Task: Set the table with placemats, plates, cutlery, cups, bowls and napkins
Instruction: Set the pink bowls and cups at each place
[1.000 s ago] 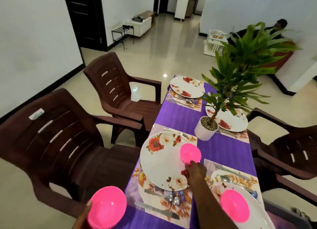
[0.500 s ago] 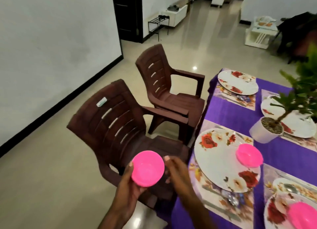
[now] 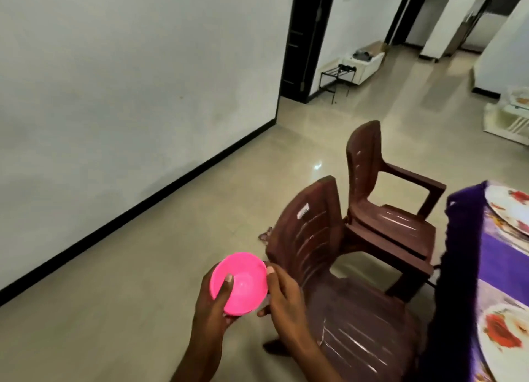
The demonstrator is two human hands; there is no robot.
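I hold a pink plastic bowl (image 3: 243, 284) over the floor, left of the table. My left hand (image 3: 211, 310) grips it from below with the thumb inside the bowl. The fingers of my right hand (image 3: 286, 301) curl round its right rim. At the right edge of the view lies the table's purple cloth (image 3: 492, 250). On it a floral plate (image 3: 503, 207) sits at the far place and another floral plate (image 3: 509, 350) at the near place, both cut off by the frame. Cutlery, cups and napkins are out of sight.
Two brown plastic armchairs stand by the table's left side, a near chair (image 3: 315, 238) just right of my hands and a far chair (image 3: 369, 164). A white wall runs along the left. A black metal rack (image 3: 335, 75) and a white stand (image 3: 509, 118) are far back.
My view has swung left, away from the table. My right hand left the bowl set on the near plate and came over to the bowl in my left hand, which rose to chest height.
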